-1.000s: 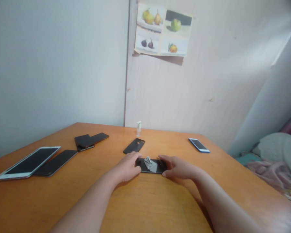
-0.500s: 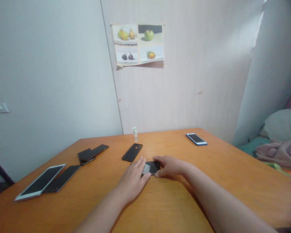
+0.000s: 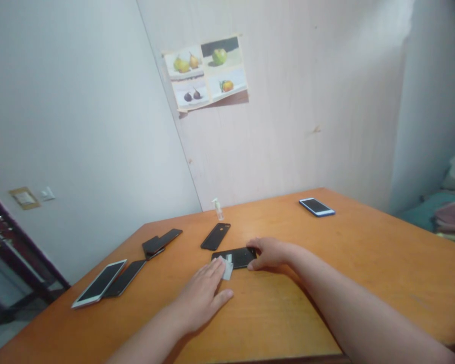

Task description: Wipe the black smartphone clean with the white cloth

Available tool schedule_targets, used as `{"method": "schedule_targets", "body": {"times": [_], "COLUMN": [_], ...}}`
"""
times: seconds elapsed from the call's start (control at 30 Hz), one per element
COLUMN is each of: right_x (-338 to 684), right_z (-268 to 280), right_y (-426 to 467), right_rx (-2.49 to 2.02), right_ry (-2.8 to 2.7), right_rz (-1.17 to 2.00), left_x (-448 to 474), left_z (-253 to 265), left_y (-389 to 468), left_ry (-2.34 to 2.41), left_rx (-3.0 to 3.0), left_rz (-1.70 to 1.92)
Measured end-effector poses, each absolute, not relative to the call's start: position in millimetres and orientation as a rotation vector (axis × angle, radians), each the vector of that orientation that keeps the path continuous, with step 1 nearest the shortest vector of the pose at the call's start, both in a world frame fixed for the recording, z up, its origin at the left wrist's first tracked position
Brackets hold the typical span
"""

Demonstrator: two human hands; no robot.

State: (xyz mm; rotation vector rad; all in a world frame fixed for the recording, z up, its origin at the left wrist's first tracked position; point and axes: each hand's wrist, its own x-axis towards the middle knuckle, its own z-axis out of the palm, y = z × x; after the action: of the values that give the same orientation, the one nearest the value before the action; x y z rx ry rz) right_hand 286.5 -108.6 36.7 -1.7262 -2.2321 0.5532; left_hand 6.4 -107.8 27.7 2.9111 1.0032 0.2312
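Note:
A black smartphone (image 3: 239, 258) lies flat on the table in front of me. My right hand (image 3: 267, 253) grips its right end between thumb and fingers. Near the phone's lower left edge is my left hand (image 3: 208, 288), its fingers stretched out together and its thumb apart. Beneath those fingertips a small pale grey cloth (image 3: 228, 271) is pinned, partly hidden, overlapping the phone's edge. Just beyond the phone rests a black phone case (image 3: 216, 236), and behind that stands a small clear pump bottle (image 3: 218, 209).
On the left of the wooden table (image 3: 288, 313) lie a white tablet (image 3: 100, 284), a dark phone (image 3: 126, 279) beside it, and stacked black devices (image 3: 161, 242). A white-faced phone in a blue case (image 3: 317, 207) is at the far right. Walls border the table's back.
My left hand has slid off the phone toward me and left, bringing the cloth along and uncovering more of the phone. My right hand keeps its grip. The view has tilted and turned left.

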Motion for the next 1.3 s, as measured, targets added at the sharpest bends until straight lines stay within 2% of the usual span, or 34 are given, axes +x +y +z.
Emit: {"method": "schedule_targets", "body": {"times": [0.17,0.4,0.63,0.87,1.0,1.3], "right_x": [286,284,283,287,286,288], "right_z": [37,46,47,36,38,35], "right_y": [-108,-115,-114,-107,-107,-104], "right_rx": [-1.739,-1.741,-1.745,-1.731,-1.751,-1.753], "right_ry": [-2.235,-2.19,-2.193,-2.178,-2.183,-2.216], "right_rz": [0.526,0.585,0.572,0.583,0.55,0.502], "left_x": [4,26,6,38,33,62], "left_z": [32,25,26,27,29,25], "left_y": [-97,-82,-96,-85,-104,-85], "left_ry": [1.073,1.146,0.997,1.141,0.94,1.004], "left_rx": [2.894,2.914,3.001,2.976,3.034,2.99], "left_rz": [0.16,0.291,0.167,0.095,0.063,0.161]}}
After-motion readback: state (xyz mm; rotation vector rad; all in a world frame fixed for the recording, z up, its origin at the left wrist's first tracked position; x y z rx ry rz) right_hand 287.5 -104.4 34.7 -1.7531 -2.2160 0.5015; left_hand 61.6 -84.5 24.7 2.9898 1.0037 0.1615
